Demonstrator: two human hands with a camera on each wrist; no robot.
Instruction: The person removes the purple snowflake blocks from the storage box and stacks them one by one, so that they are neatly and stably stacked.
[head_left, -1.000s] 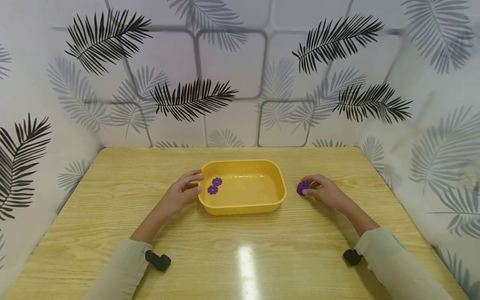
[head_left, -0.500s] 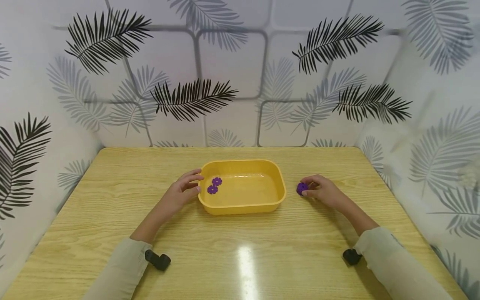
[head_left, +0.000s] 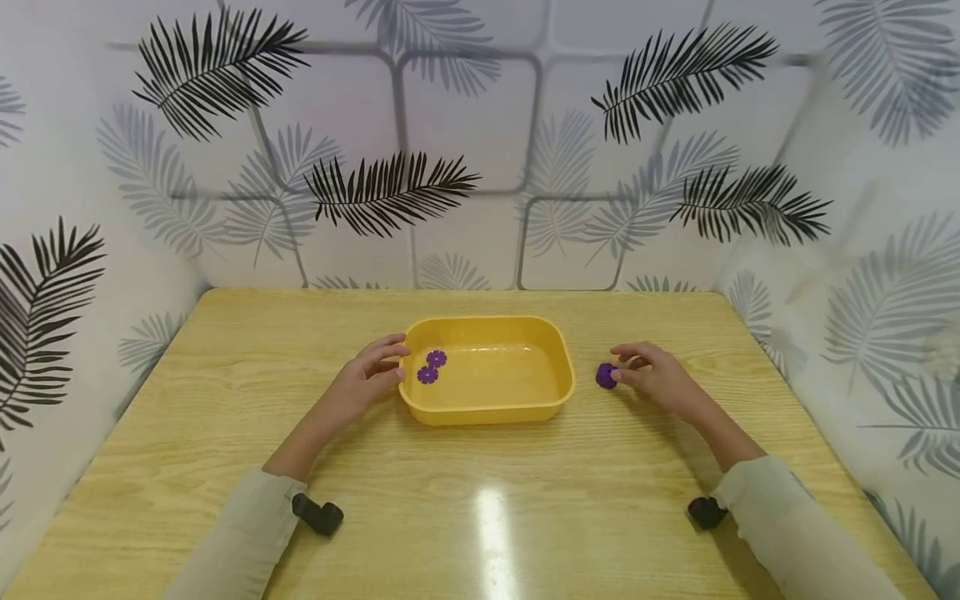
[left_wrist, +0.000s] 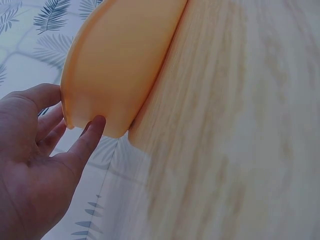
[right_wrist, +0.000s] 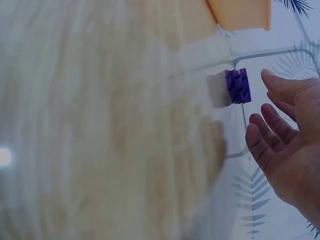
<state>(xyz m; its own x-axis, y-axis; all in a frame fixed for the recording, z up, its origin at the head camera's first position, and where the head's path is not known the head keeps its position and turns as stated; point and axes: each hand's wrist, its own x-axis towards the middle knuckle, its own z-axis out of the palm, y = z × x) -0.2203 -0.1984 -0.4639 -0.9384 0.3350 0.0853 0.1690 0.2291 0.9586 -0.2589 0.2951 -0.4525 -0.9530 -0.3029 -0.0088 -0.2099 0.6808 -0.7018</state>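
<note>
The yellow plastic tub [head_left: 491, 410] stands mid-table. My left hand [head_left: 363, 379] holds its left end; in the left wrist view the thumb [left_wrist: 95, 131] lies against the outer wall [left_wrist: 122, 60] and the fingers are at the rim. Two purple snowflake discs [head_left: 427, 375] lie inside the tub near that end. To the right of the tub, a short stack of purple snowflake discs [head_left: 606, 376] stands on the table. My right hand [head_left: 663, 382] is just right of the stack, thumb and fingers spread; the right wrist view shows a gap between them and the stack [right_wrist: 238, 86].
The wooden table [head_left: 360, 500] meets a leaf-patterned wall [head_left: 465, 233] at the back. Similar patterned surfaces rise at both sides. Both wrists carry small black cameras, such as the left one [head_left: 318, 515]. A light reflection shows on the front of the tabletop.
My right hand has let go of the purple disc stack, its fingers drawing back slightly to the right. The left hand keeps its place on the tub. The head view has shifted slightly.
</note>
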